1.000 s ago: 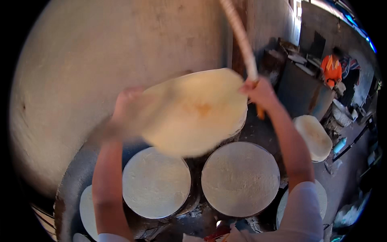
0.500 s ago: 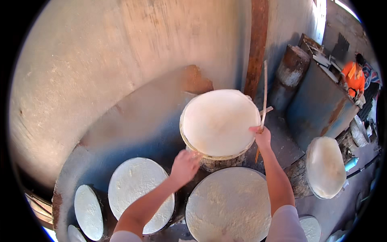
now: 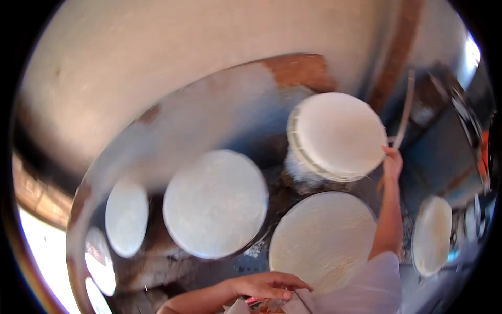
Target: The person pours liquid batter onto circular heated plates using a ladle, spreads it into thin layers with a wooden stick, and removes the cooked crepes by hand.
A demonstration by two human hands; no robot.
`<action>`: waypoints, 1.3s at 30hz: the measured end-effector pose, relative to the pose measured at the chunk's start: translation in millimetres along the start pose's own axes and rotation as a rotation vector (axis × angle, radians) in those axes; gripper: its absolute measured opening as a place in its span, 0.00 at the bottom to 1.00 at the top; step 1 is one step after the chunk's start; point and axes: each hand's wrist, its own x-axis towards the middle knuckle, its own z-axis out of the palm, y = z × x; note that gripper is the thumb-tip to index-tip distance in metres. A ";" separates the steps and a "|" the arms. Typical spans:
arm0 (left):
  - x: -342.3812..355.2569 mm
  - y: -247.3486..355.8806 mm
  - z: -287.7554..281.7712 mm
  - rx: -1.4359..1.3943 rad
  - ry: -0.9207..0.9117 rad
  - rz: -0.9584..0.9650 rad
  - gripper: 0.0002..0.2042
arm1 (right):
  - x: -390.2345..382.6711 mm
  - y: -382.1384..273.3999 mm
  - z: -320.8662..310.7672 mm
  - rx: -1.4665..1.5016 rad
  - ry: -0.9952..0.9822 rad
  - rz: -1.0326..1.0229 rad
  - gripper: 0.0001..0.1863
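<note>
Right fingers [image 3: 389, 152] grip a stick [image 3: 406, 112] beside a white disc [image 3: 345, 136] (sleeve [image 3: 368, 282] partly hiding another disc [image 3: 319, 235]); left fingers [image 3: 292, 282] loosely extended.

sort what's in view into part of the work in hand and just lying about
Seemingly part:
stick in the right hand
white-topped round stack beside that hand
round whitish discs

Seemingly not part:
blurred turquoise object
rusty-brown post

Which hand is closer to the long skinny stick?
The right. The right hand is wrapped around the lower part of the stick. The left hand is apart from it, much lower and farther left.
</note>
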 end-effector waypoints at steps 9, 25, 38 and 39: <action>-214.5 77.2 182.8 -0.035 0.627 0.945 0.07 | -283.0 -131.9 134.9 0.788 -1.093 0.160 0.16; -442.1 -198.7 363.9 0.195 1.424 1.641 0.15 | -712.3 -456.6 124.1 0.218 -2.021 0.168 0.14; -641.5 -594.9 256.9 -0.969 3.069 0.865 0.21 | -1050.5 -571.9 104.6 0.627 -2.174 -1.287 0.22; -631.8 -570.4 249.8 -1.063 2.999 0.624 0.15 | -1069.1 -574.3 105.4 0.485 -2.166 -1.388 0.19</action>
